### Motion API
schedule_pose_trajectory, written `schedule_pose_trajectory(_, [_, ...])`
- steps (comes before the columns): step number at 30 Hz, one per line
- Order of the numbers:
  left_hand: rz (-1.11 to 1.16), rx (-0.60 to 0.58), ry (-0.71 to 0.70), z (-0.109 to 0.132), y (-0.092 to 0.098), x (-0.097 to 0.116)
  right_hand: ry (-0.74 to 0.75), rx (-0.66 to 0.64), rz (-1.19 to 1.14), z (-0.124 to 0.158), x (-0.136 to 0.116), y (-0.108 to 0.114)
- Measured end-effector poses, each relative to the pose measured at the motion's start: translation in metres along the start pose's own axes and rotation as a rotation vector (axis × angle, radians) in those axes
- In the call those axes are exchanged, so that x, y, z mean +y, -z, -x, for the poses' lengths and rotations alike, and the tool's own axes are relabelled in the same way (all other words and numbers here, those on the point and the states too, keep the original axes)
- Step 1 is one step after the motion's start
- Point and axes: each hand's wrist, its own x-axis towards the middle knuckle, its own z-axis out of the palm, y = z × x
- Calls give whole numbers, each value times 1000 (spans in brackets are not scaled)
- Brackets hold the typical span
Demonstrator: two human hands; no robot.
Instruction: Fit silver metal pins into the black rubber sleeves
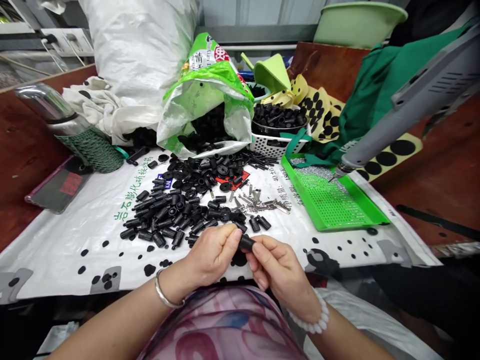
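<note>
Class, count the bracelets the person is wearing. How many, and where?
2: a silver bangle on the wrist of the left hand, and a white beaded bracelet on that of the right hand. None seems hidden.

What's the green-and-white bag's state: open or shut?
Open. The green-and-white bag's mouth gapes toward the camera, and dark contents show inside.

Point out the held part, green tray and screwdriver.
Held part [246, 243]: head view, on its black side.
Green tray [369, 202]: head view, on its right wall.
Screwdriver [390, 120]: head view, on its grey body.
</note>
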Motion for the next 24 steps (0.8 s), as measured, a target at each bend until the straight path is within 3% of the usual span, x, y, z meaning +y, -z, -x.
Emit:
schedule_pose_trajectory(4, [180,33,52,-3,3,4,-30,-17,-166,-5,-4,-2])
schedule_pose_trajectory(7, [217,114,83,0,7,1,-15,41,-152,-7,-6,5])
schedule_pose_trajectory(10, [172,184,143,4,12,-6,179,229,175,-10,-4,25])
schedule_pose_trajectory(13, [111,224,176,8,15,-13,449,493,863,-17,-1,52])
schedule_pose_trajectory(16, [42,248,154,10,14,-18,498,550,1460,-24,0,69])
schedule_pose_trajectory(18, [8,259,136,10,14,-19,462,492,1594,-26,-1,73])
schedule_pose_trajectory(24, [8,295,138,12,21,-23,463,430,1591,-38,-25,63])
